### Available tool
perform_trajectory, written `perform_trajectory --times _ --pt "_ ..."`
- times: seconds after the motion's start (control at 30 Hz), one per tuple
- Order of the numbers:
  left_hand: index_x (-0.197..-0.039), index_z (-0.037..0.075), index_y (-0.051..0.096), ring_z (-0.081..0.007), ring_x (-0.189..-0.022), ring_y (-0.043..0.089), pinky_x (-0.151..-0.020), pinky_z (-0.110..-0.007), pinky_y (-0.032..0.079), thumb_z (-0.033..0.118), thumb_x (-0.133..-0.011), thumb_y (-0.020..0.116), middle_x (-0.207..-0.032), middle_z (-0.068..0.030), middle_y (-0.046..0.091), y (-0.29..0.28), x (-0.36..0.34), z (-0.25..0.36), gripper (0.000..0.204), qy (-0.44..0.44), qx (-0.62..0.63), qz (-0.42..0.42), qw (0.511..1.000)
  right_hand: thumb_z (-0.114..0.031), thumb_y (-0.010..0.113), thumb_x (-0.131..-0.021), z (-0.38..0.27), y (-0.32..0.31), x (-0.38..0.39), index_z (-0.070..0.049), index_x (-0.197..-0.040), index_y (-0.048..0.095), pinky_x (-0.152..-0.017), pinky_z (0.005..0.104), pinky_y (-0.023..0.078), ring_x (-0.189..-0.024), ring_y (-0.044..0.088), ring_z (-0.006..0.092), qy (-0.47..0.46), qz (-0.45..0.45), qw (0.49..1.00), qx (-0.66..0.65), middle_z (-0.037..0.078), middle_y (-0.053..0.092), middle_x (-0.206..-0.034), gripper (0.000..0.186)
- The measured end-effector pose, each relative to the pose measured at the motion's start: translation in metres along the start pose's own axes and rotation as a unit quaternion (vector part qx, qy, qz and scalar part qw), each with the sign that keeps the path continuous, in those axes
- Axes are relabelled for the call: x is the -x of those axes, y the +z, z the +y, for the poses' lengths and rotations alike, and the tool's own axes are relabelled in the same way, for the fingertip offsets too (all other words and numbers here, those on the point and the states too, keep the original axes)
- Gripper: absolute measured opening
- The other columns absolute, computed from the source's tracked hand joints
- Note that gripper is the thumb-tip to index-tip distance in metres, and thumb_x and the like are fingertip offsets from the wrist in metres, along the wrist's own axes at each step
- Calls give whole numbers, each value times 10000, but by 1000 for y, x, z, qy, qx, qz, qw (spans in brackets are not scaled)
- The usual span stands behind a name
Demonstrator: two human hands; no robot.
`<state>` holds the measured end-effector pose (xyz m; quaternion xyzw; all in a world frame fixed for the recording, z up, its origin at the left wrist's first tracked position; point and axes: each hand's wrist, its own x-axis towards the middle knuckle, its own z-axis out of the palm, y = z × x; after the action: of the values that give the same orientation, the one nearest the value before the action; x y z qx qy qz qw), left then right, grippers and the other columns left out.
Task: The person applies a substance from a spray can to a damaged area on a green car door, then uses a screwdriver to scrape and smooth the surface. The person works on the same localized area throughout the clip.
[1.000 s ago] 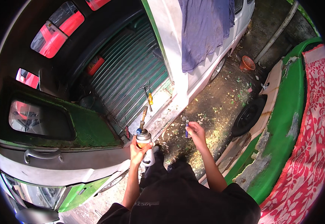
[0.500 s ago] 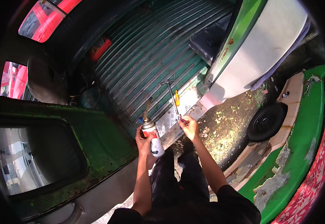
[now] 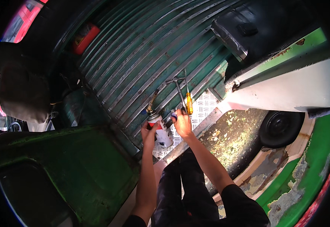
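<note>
In the lower middle of the head view, my left hand (image 3: 148, 130) grips a gas canister (image 3: 163, 137) with a red band, topped by a torch nozzle (image 3: 153, 99). My right hand (image 3: 184, 124) is closed around a small blue object (image 3: 174, 116), possibly a lighter, just right of the canister's top. Beyond both hands, a metal T-handle wrench (image 3: 178, 88) and a yellow-handled screwdriver (image 3: 189, 102) lie at the edge of a van's ribbed green floor (image 3: 142, 60) and its patterned metal step (image 3: 204, 98).
A black padded seat (image 3: 259, 19) sits upper right, a red container (image 3: 85, 38) upper left. A rusty green door (image 3: 70, 166) fills the lower left. A spare tyre (image 3: 280, 128) and a peeling green panel (image 3: 309, 170) stand on the right, by debris-strewn ground (image 3: 229, 140).
My view has moved in toward the van's doorway. My right hand, earlier out to the right with the blue object, has come in beside the canister top and the tools.
</note>
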<state>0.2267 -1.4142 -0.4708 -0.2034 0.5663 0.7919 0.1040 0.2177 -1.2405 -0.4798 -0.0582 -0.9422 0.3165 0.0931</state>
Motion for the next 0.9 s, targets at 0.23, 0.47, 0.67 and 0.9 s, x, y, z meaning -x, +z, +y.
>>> perform_trajectory --times 0.23,0.47,0.67,0.9 --pt "-1125 -20 621 -105 -848 580 -786 -265 451 180 -888 708 -977 -49 666 -11 -32 -25 322 -5 -55 -25 998 -176 698 -850 3 -22 -1 -42 -1037 568 -730 440 502 -843 605 362 68 61 995 -36 161 594 -915 264" --pt "-1087 -48 630 -137 -849 574 -800 -276 445 258 -900 698 -946 -85 658 -9 -32 -32 365 27 -209 50 976 -148 688 -842 33 -35 -30 15 -1144 518 -796 460 472 -940 551 389 105 56 993 -14 217 559 -981 383" --pt "-1143 -65 598 -187 -920 578 -834 -319 454 283 -900 700 -949 -109 617 -3 -29 -32 437 49 -167 109 979 -83 653 -824 63 -18 -31 42 -1004 541 -741 461 489 -851 570 423 114 4 992 -51 231 583 -903 246" --pt "-1058 -30 573 -243 -884 573 -795 -356 468 44 -824 648 -853 -125 561 53 -7 7 256 316 -401 180 841 -97 610 -855 78 -22 -15 44 -961 508 -663 486 493 -730 617 452 217 32 970 -105 255 621 -770 204"
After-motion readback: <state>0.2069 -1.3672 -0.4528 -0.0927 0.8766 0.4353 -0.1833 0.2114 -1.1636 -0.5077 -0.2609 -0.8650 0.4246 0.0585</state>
